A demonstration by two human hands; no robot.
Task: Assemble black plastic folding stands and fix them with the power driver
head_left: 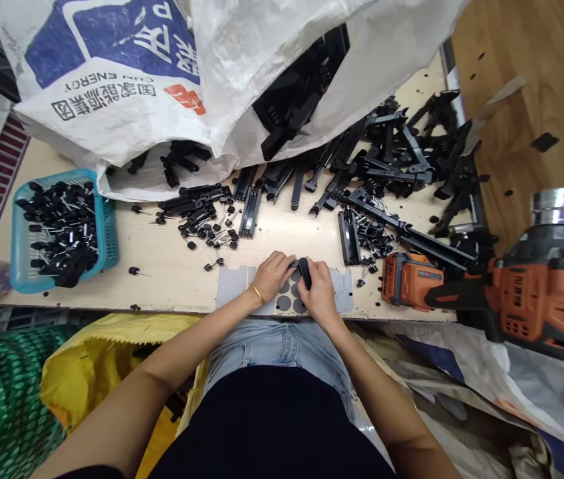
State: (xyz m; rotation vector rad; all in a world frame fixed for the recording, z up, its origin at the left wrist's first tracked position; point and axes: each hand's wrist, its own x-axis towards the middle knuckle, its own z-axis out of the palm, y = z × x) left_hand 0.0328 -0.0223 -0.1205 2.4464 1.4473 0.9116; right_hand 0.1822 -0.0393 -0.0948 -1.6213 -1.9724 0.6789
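Observation:
My left hand (pixel 273 273) and my right hand (pixel 319 289) meet over a grey plate with round holes (pixel 235 283) at the near edge of the wooden table (pixel 162 253). Both are closed on a small black plastic part (pixel 304 271) held between them. A gold bangle sits on my left wrist. Small black pins with metal stems (pixel 209 233) lie scattered just beyond my hands.
A blue basket (pixel 107 226) full of black pins stands at the left. A white woven sack (pixel 162 73) spills long black plastic parts (pixel 386 159) across the back. An orange cordless tool (pixel 526 299) lies at the right. Yellow and green bags sit below left.

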